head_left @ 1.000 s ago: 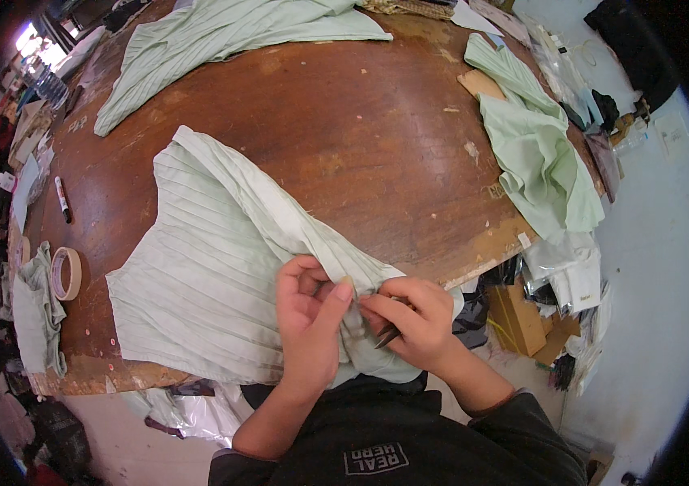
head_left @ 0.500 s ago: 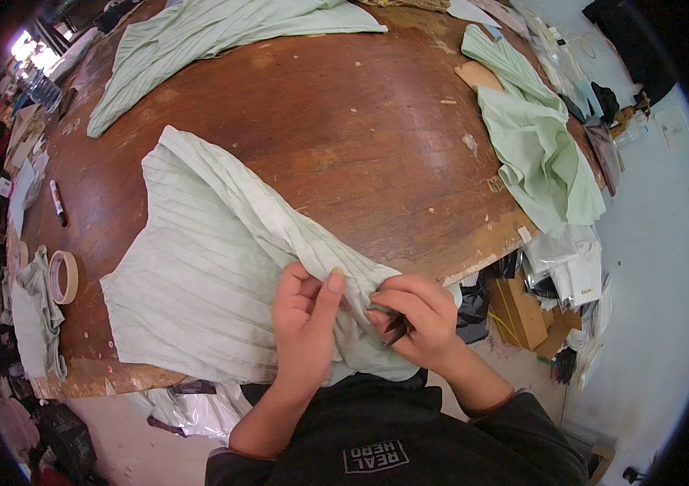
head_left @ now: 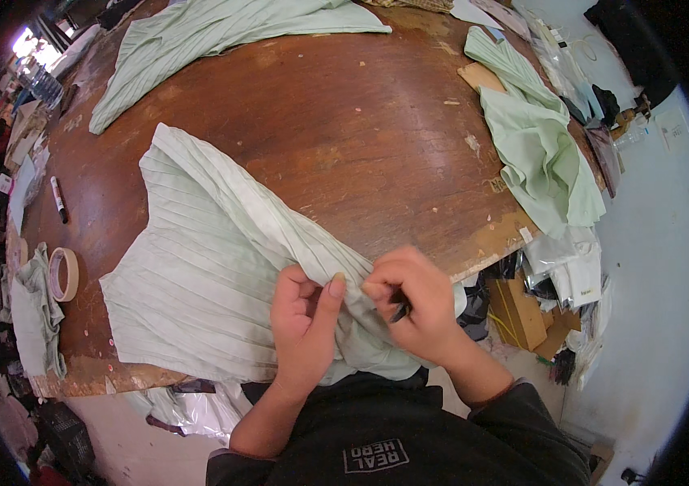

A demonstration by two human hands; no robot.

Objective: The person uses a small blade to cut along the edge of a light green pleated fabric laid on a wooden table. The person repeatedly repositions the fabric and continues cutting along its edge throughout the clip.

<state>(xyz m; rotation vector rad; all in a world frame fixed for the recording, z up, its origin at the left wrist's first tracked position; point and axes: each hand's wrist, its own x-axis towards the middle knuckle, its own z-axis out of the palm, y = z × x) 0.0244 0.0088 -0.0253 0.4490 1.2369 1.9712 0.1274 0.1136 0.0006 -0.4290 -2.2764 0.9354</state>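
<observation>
A pale green pleated garment piece (head_left: 191,251) spreads over the near edge of the table, one edge folded over in a long band toward my hands. My left hand (head_left: 306,320) is closed on this fabric, pinching the folded band between thumb and fingers. Just right of it, my right hand (head_left: 416,304) is closed with its thumb and forefinger at the fabric's edge. A small dark tool (head_left: 399,311), which looks like thread snips, sits within the right hand's curled fingers, mostly hidden by them.
More green pleated fabric lies at the far side (head_left: 223,32) and at the right edge (head_left: 543,154) of the brown wooden table (head_left: 336,121). On the left are a tape roll (head_left: 63,274), a marker (head_left: 59,199) and a fabric bundle (head_left: 37,312). A cardboard box (head_left: 518,312) stands below right.
My right hand has moved slightly up and its fingers have curled further, hiding more of the dark tool. My left hand keeps nearly the same hold on the fabric.
</observation>
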